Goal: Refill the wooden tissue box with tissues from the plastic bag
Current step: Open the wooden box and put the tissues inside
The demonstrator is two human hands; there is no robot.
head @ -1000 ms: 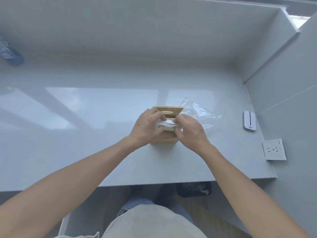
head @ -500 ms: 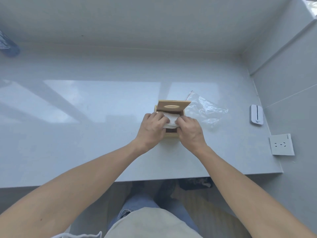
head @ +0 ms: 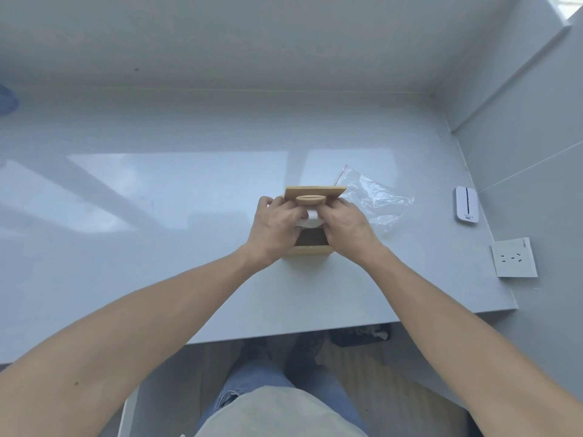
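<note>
The wooden tissue box point(head: 310, 249) stands on the grey counter point(head: 189, 190) with its lid point(head: 312, 195) raised at the far side, an oval slot in it. A white stack of tissues point(head: 310, 219) sits in the box's open top. My left hand point(head: 274, 228) grips the stack's left end and my right hand point(head: 345, 228) its right end, both pressing it down into the box. The clear plastic bag point(head: 375, 200) with a red zip strip lies flat and empty just right of the box.
A small white device point(head: 466, 208) and a white wall socket point(head: 514, 257) are on the right wall. A blue object point(head: 8, 100) shows at the far left edge. The counter's front edge runs just below my forearms.
The tissue stack has sunk lower into the box between my hands, and my fingers have moved further in under the raised lid.
</note>
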